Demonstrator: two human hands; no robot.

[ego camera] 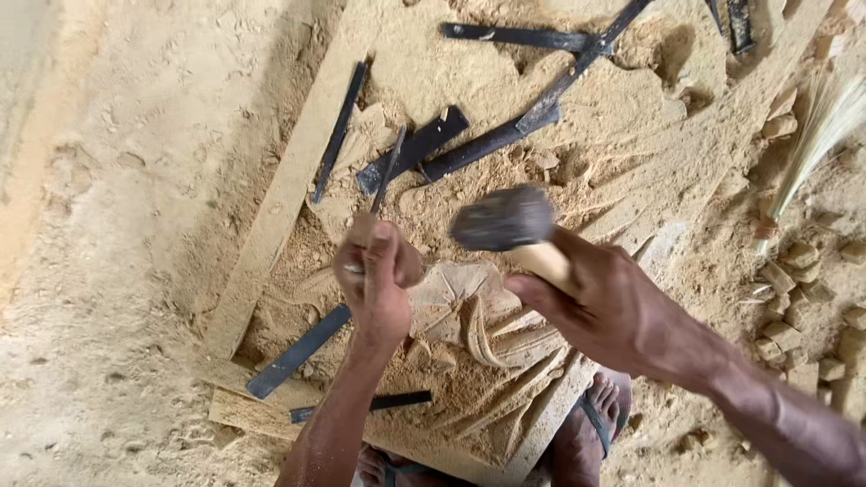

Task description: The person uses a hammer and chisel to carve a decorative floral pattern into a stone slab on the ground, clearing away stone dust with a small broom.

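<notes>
Here the carving stroke is in hand: the left hand (377,287) is clenched round a thin dark chisel (388,171), and the right hand (600,302) is clamped on the pale handle of a mallet (503,218), whose dark blurred head is raised between the two hands. The chisel's long axis runs from the fist up and slightly right toward the far side; its working end is hidden behind the fist, so I cannot tell where it bites. It stands over the sandy stone slab (487,334), above a carved leaf relief lying near the person's sandalled feet. By my judgement, the next blow calls for the mallet head to land squarely on the chisel's far end, in line with its axis. Spare flat chisels (424,144) lie scattered beyond, and a broom (812,135) lies at the right.
</notes>
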